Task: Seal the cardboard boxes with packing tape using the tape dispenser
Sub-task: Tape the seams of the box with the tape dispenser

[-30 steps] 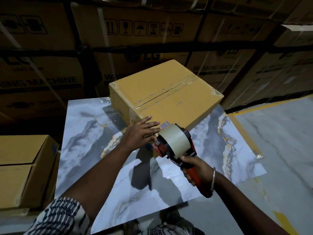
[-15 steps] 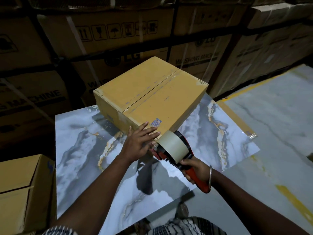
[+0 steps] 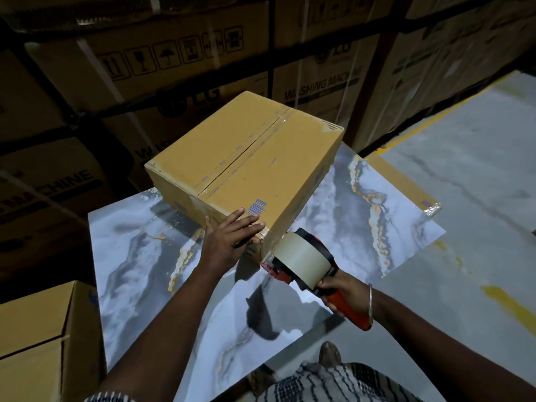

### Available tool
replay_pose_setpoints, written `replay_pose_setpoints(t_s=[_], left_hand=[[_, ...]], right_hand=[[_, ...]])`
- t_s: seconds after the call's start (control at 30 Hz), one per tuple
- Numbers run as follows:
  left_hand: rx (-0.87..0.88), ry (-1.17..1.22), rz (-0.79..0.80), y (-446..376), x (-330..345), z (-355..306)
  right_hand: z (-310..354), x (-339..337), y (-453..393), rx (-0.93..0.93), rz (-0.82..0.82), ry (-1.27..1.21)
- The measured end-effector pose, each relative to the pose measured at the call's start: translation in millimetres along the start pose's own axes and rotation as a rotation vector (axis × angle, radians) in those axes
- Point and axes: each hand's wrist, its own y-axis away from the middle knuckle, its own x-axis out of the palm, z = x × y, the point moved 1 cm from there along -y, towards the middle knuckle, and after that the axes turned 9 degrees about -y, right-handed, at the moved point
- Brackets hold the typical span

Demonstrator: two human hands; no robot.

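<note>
Currently the cardboard box (image 3: 243, 166) sits on the far half of the marble-patterned table (image 3: 139, 256), turned at an angle so one corner points near-right. Its top seam runs near-left to far-right; a shiny strip appears to lie along it already, though tape coverage at the near end cannot be confirmed.

Left hand (image 3: 229, 242): fingers straight and spread, flat against the near corner of the box, w/ fingertips over the top edge beside the barcode label (image 3: 256, 206). It holds nothing; it steadies the box.

Right hand (image 3: 345, 294): fingers wrapped round the red handle of the tape dispenser (image 3: 301, 262). Roll faces up; the dispenser's nose sits just beside the lower near corner of the box, at the side wall, approx. touching. Contact cannot be confirmed.

Key relation: the seam start lies up and far-left of the dispenser nose, and the seam's long axis then runs away toward far-right. The right hand is the nearer one to work it; the left is placed to brace vs. the pull.

Containers: box flaps are closed, contents not visible. A second box (image 3: 32, 338) stands near-left, beside the table, also closed. Stacked cartons (image 3: 174, 59) fill the far wall.
</note>
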Motion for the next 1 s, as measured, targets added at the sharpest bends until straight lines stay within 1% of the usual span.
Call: replay_pose_setpoints(t_s=[0.07, 0.13, 0.17, 0.2, 0.23, 0.3, 0.4, 0.53, 0.63, 0.77, 0.87, 1.0], left_hand=[[0.006, -0.029, -0.022, -1.3, -4.3, -6.5], [0.106, -0.022, -0.037, -4.3, -4.5, -18.8], [0.185, 0.003, 0.002, -8.4, -3.4, -27.2], [0.242, 0.052, 0.075, -12.8, -2.1, -35.4], [0.260, 0.105, 0.153, -16.6, -1.5, -41.8], [0.234, 0.171, 0.237, -23.8, -0.7, -44.0], [0.240, 0.179, 0.266, -31.3, -0.2, -41.4], [0.245, -0.032, 0.286, -33.3, 2.0, -49.1], [0.248, -0.091, 0.338, -35.1, 4.4, -50.0], [0.169, -0.043, 0.427, -38.3, 1.5, -53.8], [0.133, 0.001, 0.423, -40.1, 0.6, -56.1], [0.078, 0.048, 0.431, -42.4, -0.5, -57.2]], right_hand=[[-1.1, 0.2, 1.8, -0.016, 0.021, -0.054], [-3.9, -0.7, 1.3, -0.036, 0.021, -0.086], [-5.3, -1.1, 0.7, -0.032, 0.011, -0.087], [-7.3, -1.7, 0.6, -0.026, 0.000, -0.087], [-9.3, -2.0, 1.6, -0.020, -0.013, -0.080], [-11.2, -5.2, 3.4, -0.005, -0.023, -0.087], [-9.3, -9.2, 7.2, 0.003, -0.027, -0.095], [-3.7, -11.5, 7.5, 0.004, 0.014, -0.053], [0.0, -14.9, 9.1, -0.003, 0.026, -0.020], [8.7, -20.3, 17.9, -0.005, 0.043, -0.039], [5.1, -24.8, 23.6, 0.006, 0.047, 0.028], [0.9, -21.8, 21.7, -0.001, 0.040, 0.032]])
